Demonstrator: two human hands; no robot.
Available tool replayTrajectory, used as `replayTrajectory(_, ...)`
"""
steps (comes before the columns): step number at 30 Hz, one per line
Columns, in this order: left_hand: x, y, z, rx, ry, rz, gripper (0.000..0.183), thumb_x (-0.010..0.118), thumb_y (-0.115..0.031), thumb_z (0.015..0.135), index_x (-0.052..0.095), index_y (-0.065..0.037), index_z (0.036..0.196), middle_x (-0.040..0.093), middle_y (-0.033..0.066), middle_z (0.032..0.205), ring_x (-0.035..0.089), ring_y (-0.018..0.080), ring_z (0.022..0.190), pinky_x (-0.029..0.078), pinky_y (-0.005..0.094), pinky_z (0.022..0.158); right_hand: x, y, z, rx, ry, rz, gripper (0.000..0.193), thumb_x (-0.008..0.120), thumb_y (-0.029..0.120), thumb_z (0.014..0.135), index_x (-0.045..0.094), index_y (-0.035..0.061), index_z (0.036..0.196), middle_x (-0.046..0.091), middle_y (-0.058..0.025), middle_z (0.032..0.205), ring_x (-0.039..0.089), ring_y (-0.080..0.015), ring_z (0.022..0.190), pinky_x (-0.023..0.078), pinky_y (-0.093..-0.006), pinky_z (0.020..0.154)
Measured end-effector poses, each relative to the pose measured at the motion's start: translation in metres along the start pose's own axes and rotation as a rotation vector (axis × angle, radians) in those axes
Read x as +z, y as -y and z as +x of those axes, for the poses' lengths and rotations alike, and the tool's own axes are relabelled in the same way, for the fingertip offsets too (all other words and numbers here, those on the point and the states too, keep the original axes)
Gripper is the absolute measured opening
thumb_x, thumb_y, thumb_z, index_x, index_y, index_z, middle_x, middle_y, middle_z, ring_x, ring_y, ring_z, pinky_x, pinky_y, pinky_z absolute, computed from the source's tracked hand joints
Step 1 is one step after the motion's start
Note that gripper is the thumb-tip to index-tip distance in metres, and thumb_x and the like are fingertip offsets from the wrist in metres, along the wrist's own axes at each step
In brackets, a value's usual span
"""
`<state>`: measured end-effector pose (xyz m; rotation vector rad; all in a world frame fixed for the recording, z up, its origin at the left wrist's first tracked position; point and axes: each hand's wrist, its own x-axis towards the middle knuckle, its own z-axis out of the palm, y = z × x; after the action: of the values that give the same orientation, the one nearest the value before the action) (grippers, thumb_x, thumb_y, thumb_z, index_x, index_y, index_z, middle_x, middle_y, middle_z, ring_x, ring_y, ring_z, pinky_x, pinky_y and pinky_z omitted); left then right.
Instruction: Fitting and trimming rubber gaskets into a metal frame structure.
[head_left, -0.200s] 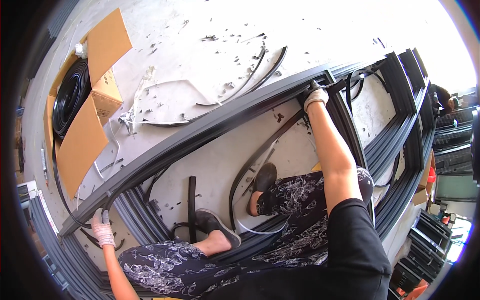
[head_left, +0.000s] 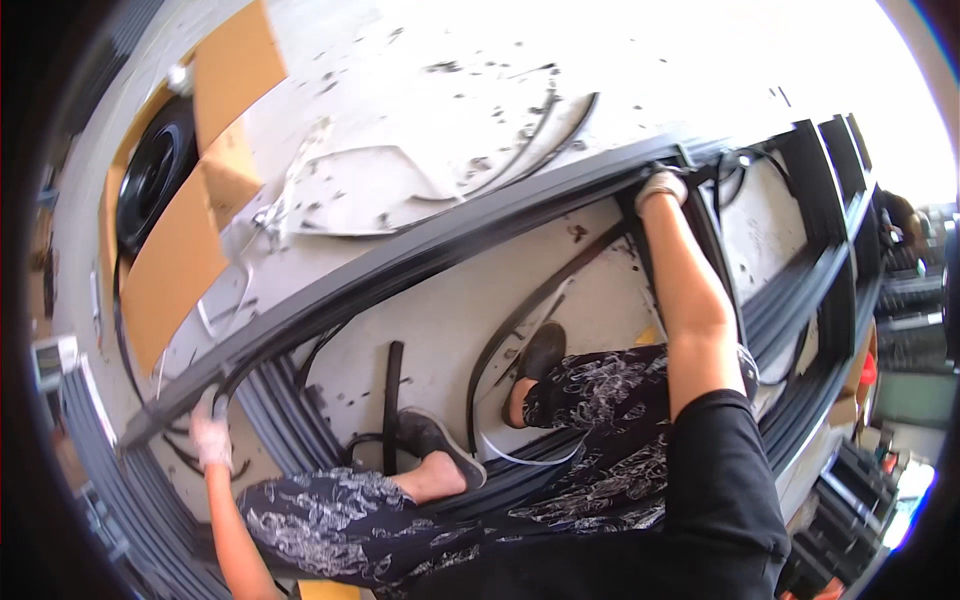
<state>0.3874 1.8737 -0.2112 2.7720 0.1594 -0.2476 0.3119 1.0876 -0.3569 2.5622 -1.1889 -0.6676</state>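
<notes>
A long dark grey metal frame (head_left: pixel 450 225) slants from lower left to upper right across my legs. At its lower-left end is my left hand (head_left: pixel 210 437) in a pale glove, fingers closed and blurred by motion. A black rubber strip (head_left: pixel 232 380) runs from that hand along the frame's inner side. My right hand (head_left: pixel 661 188), gloved with dark fingertips, reaches to the frame's upper corner. Its fingers are bent in against the corner, and what they grip there is hidden.
An open cardboard box (head_left: pixel 172 290) with a coil of black strip (head_left: pixel 158 180) stands at the left. Loose strips and small dark scraps litter the pale floor (head_left: pixel 400 130) beyond the frame. More dark frames are stacked at the right (head_left: pixel 800 290) and under my legs.
The whole view has shifted and blurred, with the box and the frame's upper end moving rightward in the picture. Both hands keep their places at the frame's two ends.
</notes>
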Motion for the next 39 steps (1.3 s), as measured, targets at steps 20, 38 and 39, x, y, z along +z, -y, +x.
replayTrajectory(20, 0.021, -0.042, 0.063, -0.022, 0.174, 0.475, 0.027, 0.058, -0.025, 0.086, 0.056, -0.004, 0.103, 0.062, 0.0197, 0.099, 0.057, 0.0359, 0.098, 0.044, 0.0415, 0.087, 0.017, -0.035, 0.079, -0.246, 0.321, -0.772, 0.046, 0.050, 0.039, 0.084, 0.054, 0.0144, 0.123, 0.051, -0.0087, 0.127, 0.050, -0.0247, 0.113, 0.041, -0.0496, 0.089)
replayTrajectory(38, 0.008, -0.028, 0.036, -0.001, 0.202, 0.282, 0.033, 0.056, -0.026, 0.083, 0.060, -0.005, 0.108, 0.061, 0.0201, 0.106, 0.057, 0.0351, 0.101, 0.044, 0.0397, 0.087, 0.033, -0.014, 0.061, 0.068, 0.087, 0.052, 0.030, 0.058, 0.022, 0.082, 0.057, 0.0122, 0.111, 0.059, -0.0113, 0.112, 0.059, -0.0195, 0.093, 0.049, -0.0370, 0.075)
replayTrajectory(39, 0.005, -0.035, 0.027, -0.181, 0.378, 0.343, 0.033, 0.057, -0.025, 0.082, 0.059, -0.003, 0.107, 0.062, 0.0206, 0.102, 0.058, 0.0361, 0.097, 0.044, 0.0394, 0.085, 0.045, -0.024, 0.059, 0.132, 0.043, 0.184, 0.030, 0.059, 0.021, 0.082, 0.057, 0.0121, 0.110, 0.060, -0.0114, 0.111, 0.059, -0.0193, 0.091, 0.049, -0.0363, 0.074)
